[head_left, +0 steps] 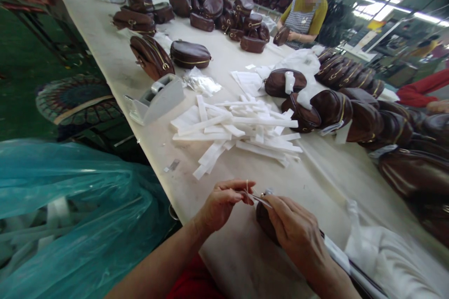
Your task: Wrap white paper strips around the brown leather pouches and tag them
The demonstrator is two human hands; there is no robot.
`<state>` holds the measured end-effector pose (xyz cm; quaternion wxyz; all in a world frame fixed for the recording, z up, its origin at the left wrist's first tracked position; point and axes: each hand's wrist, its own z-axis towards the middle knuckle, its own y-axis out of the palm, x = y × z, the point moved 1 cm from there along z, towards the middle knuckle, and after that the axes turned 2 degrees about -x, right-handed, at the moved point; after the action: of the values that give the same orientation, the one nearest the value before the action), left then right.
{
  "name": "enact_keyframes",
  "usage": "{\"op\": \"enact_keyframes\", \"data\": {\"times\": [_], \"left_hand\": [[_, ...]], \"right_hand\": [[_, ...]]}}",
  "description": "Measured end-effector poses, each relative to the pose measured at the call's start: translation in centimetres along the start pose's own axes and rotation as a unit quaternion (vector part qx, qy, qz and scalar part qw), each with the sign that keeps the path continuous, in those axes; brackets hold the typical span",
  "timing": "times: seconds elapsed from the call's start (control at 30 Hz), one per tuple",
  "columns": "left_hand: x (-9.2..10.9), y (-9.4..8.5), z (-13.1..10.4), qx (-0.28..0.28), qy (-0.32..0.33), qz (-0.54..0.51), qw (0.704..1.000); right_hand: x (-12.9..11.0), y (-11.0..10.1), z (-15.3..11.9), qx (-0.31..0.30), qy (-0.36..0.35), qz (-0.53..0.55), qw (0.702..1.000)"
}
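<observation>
My left hand (pixel 222 203) is closed, its thumb and fingertips pinching a thin pale cord (pixel 247 188) above the tabletop. A narrow, light strip (pixel 262 201) stretches between both hands; its kind is too small to tell. My right hand (pixel 296 229) curls over a small dark brown leather bag (pixel 265 222), most of it hidden beneath the fingers and palm. Under my right forearm runs a dark strap with a white wrapping (pixel 336 253). Just beyond my hands, white foam-like strips (pixel 242 131) lie in a loose pile on the table (pixel 189 187).
A grey tape dispenser (pixel 157 98) stands near the left table edge. Brown bags (pixel 365 119) line the right side; more (pixel 210 11) are heaped farther back. A teal plastic bag (pixel 87 224) and a stool (pixel 79 103) are at left. Across the table, a person (pixel 303 14) holds a bag.
</observation>
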<state>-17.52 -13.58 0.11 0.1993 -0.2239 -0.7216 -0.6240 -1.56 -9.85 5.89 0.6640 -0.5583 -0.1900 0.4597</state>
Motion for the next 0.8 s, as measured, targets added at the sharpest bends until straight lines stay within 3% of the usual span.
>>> {"op": "enact_keyframes", "data": {"times": [0.17,0.33,0.63,0.8], "left_hand": [[-0.3,-0.4,-0.2,0.000,0.009,0.097,0.995],[-1.0,-1.0,0.2,-0.026,0.013,0.111,0.993],[-1.1,0.0,0.9,0.065,0.043,0.159,0.984],[-0.2,0.5,0.9,0.103,0.073,0.220,0.967]], "right_hand": [[-0.1,0.1,0.2,-0.007,0.015,-0.003,1.000],[-0.2,0.1,0.8,-0.027,0.051,0.033,0.998],[-0.2,0.0,1.6,-0.076,0.138,0.069,0.985],[0.2,0.2,2.0,-0.089,0.129,0.093,0.983]]}}
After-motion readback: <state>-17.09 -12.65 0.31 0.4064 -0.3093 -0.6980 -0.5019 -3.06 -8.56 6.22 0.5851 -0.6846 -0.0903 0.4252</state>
